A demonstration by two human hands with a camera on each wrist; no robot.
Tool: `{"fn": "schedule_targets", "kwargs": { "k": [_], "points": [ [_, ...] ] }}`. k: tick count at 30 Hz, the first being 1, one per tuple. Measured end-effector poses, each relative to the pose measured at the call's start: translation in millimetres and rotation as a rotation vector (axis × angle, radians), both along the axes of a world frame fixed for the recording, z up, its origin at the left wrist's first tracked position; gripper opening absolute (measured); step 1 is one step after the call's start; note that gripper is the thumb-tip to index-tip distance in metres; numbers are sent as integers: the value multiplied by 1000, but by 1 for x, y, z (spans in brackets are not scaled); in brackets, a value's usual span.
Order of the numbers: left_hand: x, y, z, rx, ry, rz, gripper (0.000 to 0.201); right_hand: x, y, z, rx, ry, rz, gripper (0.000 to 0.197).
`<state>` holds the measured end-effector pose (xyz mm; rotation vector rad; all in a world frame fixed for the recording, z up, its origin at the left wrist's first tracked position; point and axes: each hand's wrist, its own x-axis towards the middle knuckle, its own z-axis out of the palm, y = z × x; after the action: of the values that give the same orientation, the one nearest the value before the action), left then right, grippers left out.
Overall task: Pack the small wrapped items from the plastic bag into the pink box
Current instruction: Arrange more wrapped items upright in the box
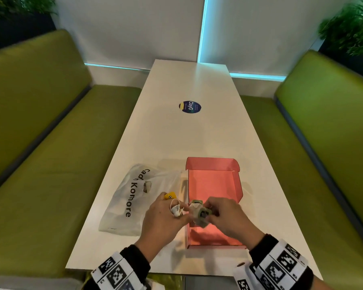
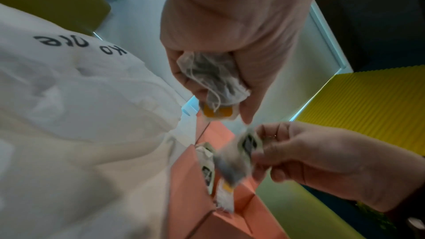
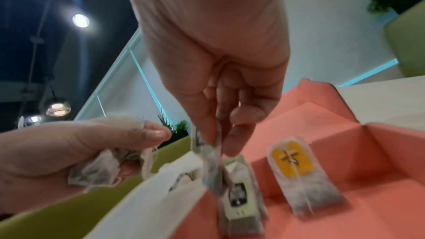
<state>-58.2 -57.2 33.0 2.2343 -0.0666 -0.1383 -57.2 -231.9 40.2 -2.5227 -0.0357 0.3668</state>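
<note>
Over the open pink cardboard box [image 1: 214,183], our left hand [image 1: 161,218] clutches crumpled white tea bags [image 2: 214,77] while our right hand [image 1: 226,216] pinches a green-tagged tea bag [image 1: 199,213].

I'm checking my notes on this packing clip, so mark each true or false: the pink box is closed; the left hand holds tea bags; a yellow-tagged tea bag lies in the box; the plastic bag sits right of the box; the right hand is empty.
1. The pink box is closed. False: its lid stands open.
2. The left hand holds tea bags. True.
3. A yellow-tagged tea bag lies in the box. True.
4. The plastic bag sits right of the box. False: it lies to its left.
5. The right hand is empty. False: it pinches a tea bag over the box.
</note>
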Motion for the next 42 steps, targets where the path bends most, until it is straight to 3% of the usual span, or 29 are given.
{"fn": "schedule_targets", "kwargs": {
  "k": [3,8,11,18,22,25,34,39,42],
  "points": [
    [3,3,-7,138,84,-62,11,1,5,-15,-85,67,110,17],
    [-1,-9,-19,354,137,-128,38,10,14,-34,-134,20,25,22],
    [-4,-12,-23,414,140,-144,43,13,19,-35,-155,-55,-35,19],
    [-2,-14,-24,405,172,-133,39,6,16,-35,14,-187,-130,26],
    [-2,-13,-27,416,177,-132,40,-5,0,-35,-64,15,-93,35],
    [-3,-12,-28,401,181,-121,37,-10,1,-45,-142,144,-85,27],
    [-3,-12,-31,394,193,-109,40,1,19,-65,-119,118,-186,39],
    [-3,-10,-28,382,185,-116,40,-2,15,-52,-152,113,-176,12],
    [-3,-7,-24,347,164,-109,40,-9,1,-38,-168,96,-187,10]
  ]
}}
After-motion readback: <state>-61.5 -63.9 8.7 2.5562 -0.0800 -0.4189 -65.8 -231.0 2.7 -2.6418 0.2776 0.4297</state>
